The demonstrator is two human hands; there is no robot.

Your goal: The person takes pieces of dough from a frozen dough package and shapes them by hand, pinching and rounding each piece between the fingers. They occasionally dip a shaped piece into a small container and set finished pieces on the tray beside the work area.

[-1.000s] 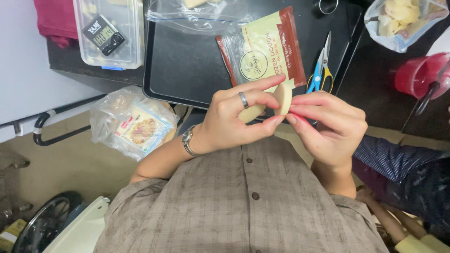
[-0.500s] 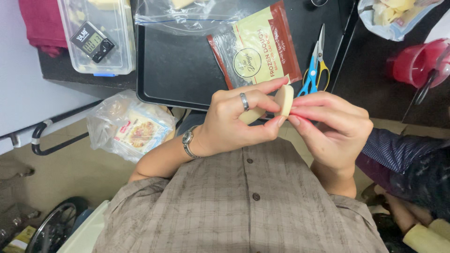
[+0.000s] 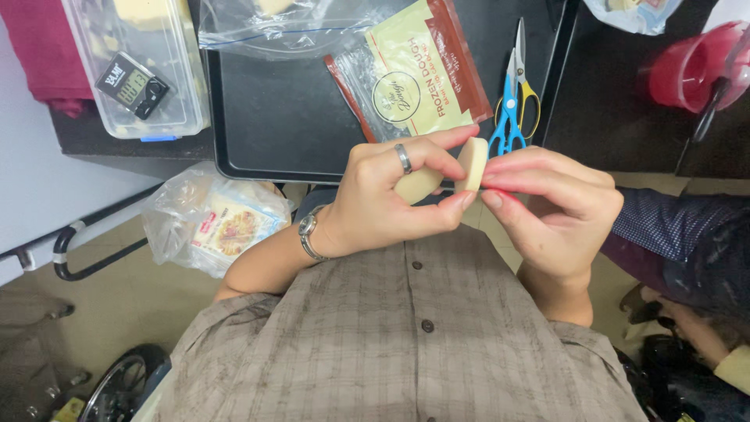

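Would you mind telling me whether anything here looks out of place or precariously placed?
The clear bag of packets hangs below the dark tray, off the counter edge. Both hands, left and right, grip pale dough discs.

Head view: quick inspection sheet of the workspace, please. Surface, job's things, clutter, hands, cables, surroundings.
Surface: dark baking tray on a dark counter.
Job's things: two pale dough discs, one flat, one on edge, held together above the tray's near edge.
Clutter: dough pouch, blue and yellow scissors, clear zip bag, clear tub with a small timer, red cup.
Hands: left hand, ring and wristwatch, grips the discs; right hand pinches the upright disc.
Cables: nothing seen.
Surroundings: plastic bag of packets below the counter, another person's dark sleeve at right.
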